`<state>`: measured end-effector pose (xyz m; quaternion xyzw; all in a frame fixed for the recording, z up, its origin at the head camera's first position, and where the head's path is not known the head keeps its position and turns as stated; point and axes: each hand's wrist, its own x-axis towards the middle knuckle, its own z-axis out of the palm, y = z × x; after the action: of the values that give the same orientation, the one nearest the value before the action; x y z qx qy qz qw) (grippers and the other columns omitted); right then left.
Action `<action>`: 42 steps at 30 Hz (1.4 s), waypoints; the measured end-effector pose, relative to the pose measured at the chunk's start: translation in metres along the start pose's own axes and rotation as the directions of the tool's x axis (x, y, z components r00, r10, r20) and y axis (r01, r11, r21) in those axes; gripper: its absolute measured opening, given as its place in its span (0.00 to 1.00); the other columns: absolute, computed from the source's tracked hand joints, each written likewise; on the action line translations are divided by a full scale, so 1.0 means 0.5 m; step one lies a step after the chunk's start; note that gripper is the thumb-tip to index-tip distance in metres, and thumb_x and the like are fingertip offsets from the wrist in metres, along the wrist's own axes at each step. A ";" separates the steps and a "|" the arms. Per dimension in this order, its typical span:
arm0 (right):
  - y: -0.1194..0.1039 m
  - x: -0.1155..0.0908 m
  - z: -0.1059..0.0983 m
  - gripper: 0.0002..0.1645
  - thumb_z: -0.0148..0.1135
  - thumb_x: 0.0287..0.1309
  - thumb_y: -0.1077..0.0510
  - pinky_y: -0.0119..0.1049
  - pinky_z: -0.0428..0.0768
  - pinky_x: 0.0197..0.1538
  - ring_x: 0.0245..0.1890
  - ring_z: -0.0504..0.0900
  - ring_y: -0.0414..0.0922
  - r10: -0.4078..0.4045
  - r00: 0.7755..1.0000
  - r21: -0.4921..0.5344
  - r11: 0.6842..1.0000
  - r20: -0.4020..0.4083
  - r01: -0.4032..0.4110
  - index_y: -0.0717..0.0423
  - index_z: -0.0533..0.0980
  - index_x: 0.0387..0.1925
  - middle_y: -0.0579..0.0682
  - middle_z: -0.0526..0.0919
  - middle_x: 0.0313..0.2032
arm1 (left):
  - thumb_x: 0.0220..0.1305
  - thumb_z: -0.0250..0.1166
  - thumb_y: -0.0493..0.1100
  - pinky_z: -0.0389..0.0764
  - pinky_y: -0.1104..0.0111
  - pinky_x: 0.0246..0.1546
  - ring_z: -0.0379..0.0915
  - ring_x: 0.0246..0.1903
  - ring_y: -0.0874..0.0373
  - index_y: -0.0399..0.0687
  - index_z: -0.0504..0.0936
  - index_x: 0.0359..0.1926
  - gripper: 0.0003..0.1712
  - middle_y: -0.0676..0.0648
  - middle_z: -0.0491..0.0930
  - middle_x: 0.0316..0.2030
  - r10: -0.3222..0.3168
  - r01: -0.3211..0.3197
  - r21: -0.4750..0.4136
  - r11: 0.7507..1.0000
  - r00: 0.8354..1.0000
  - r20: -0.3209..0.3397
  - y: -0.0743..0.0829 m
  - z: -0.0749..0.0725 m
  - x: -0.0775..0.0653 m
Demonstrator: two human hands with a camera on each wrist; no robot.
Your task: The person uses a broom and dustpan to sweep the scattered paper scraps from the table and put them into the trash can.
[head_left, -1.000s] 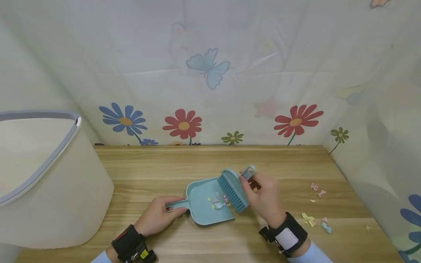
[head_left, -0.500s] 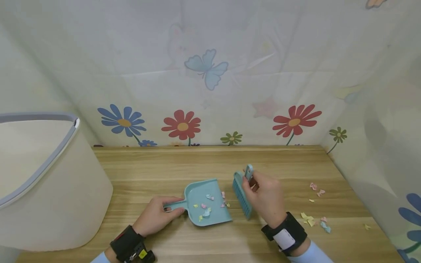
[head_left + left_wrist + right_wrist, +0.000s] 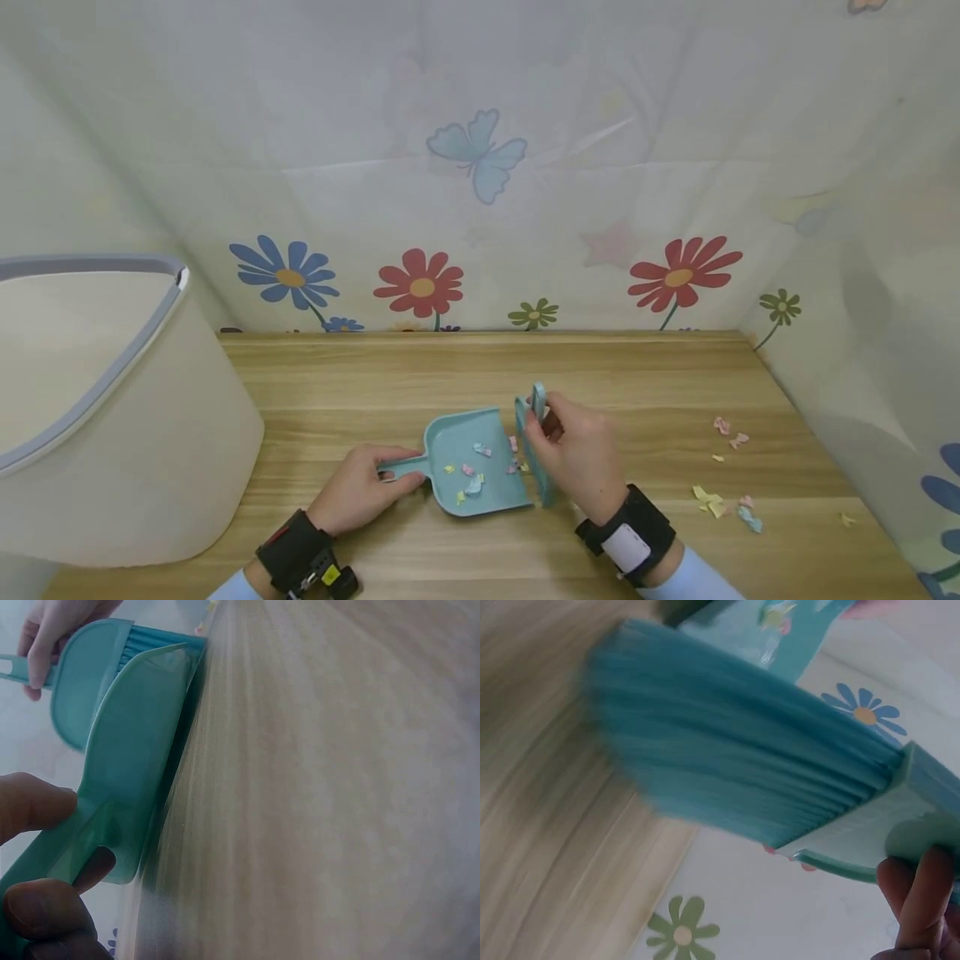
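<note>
**Brush (image 3: 742,742) just beside the dustpan (image 3: 497,485)**

Wood grain running across the tabletop (image 3: 375,371), a flower-and-butterfly backdrop (image 3: 337,204) rising behind, a cream bin (image 3: 191,433) at the left! Mid-table, the left hand (image 3: 365,492) grips the dustpan's handle; the right hand (image 3: 581,450) pinches the brush at its open lip. Pastel paper scraps (image 3: 474,485) dot the pan, more lie rightward. And on the right wrist strap (image 3: 660,521), a white label (image 3: 627,547), any print too small to read.

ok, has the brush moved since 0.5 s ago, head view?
Yes: the brush went left, toward the dustpan, judged against the green flower on the backdrop.
</note>
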<state>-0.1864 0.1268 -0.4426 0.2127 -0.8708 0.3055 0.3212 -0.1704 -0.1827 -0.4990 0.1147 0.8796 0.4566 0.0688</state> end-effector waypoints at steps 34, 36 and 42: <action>0.111 -0.114 -0.151 0.11 0.71 0.56 0.73 0.20 0.72 0.21 0.19 0.78 0.25 0.356 0.924 0.175 0.927 -0.142 -0.331 0.62 0.87 0.41 0.49 0.88 0.25 | 0.68 0.70 0.55 0.73 0.75 0.28 0.73 0.31 0.67 0.48 0.84 0.62 0.27 0.46 0.87 0.53 -0.031 0.026 -0.087 0.996 0.998 -0.057 0.063 -0.073 -0.052; 0.118 -0.129 -0.159 0.11 0.72 0.56 0.73 0.20 0.74 0.22 0.20 0.80 0.24 0.420 0.897 0.187 0.900 -0.139 -0.393 0.63 0.87 0.41 0.42 0.88 0.27 | 0.68 0.70 0.53 0.72 0.74 0.25 0.71 0.28 0.69 0.47 0.84 0.62 0.26 0.48 0.88 0.49 0.015 -0.020 -0.050 0.999 0.995 -0.102 0.086 -0.097 -0.066; 0.143 -0.158 -0.172 0.09 0.72 0.56 0.72 0.18 0.77 0.27 0.26 0.81 0.20 0.559 0.819 0.192 0.824 -0.128 -0.532 0.63 0.86 0.40 0.24 0.83 0.29 | 0.67 0.72 0.49 0.63 0.74 0.16 0.57 0.17 0.71 0.52 0.86 0.59 0.21 0.59 0.84 0.27 0.222 -0.150 0.252 0.956 0.930 -0.292 0.157 -0.164 -0.116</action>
<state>-0.1344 0.2500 -0.4732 -0.0512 -0.8378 0.4660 0.2800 -0.1220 -0.2188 -0.3868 0.1303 0.9102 0.3709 -0.1306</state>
